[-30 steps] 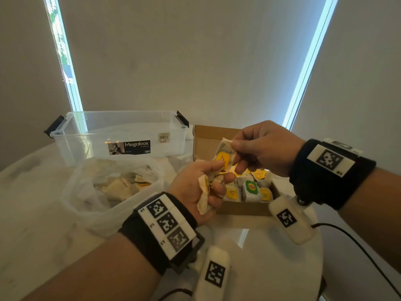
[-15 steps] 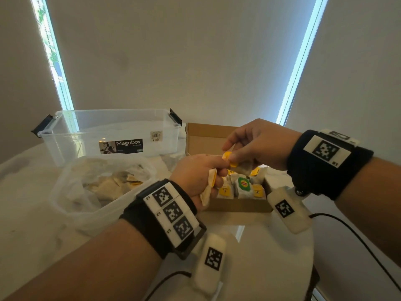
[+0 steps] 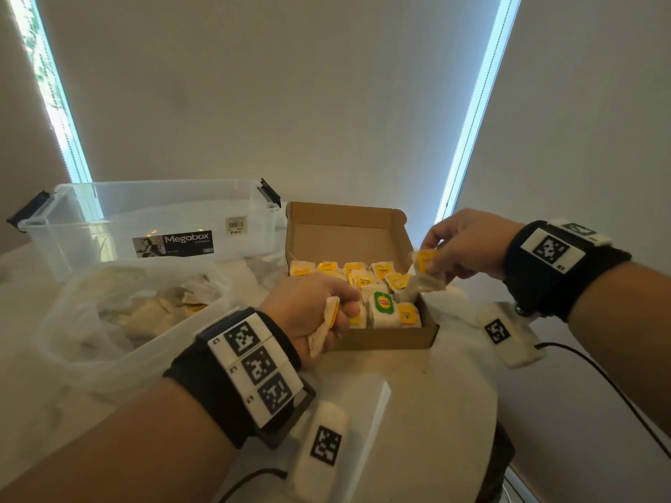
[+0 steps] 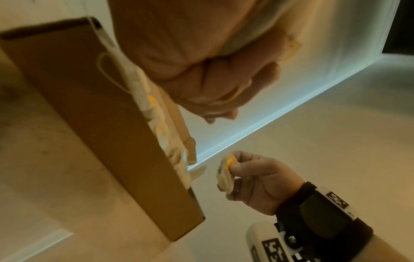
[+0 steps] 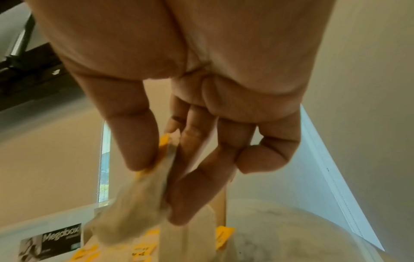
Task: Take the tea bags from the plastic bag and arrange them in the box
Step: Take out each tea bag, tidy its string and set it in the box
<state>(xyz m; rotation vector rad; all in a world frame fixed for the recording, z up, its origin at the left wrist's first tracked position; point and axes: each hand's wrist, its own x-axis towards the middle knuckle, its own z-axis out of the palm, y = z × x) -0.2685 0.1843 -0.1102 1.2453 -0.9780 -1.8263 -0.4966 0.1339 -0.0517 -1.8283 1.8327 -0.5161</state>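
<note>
From above, the left hand (image 3: pixel 312 306) grips tea bags (image 3: pixel 325 323) at the near edge of the box (image 3: pixel 385 343), right of the plastic bag (image 3: pixel 109 321). The left wrist view shows the right hand (image 4: pixel 255 182) pinching one tea bag (image 4: pixel 225 174) beside the box. In the right wrist view, its thumb and fingers (image 5: pixel 192 186) squeeze that bag over the box's right side.

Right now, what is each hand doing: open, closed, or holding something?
Left hand: closed around pale paper tea bags.
Right hand: pinching a yellow-tagged paper tea bag over the brown cardboard box.

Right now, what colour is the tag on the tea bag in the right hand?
Yellow-orange tag on the tea bag, pinched by the right hand; head view shows it best.
</note>
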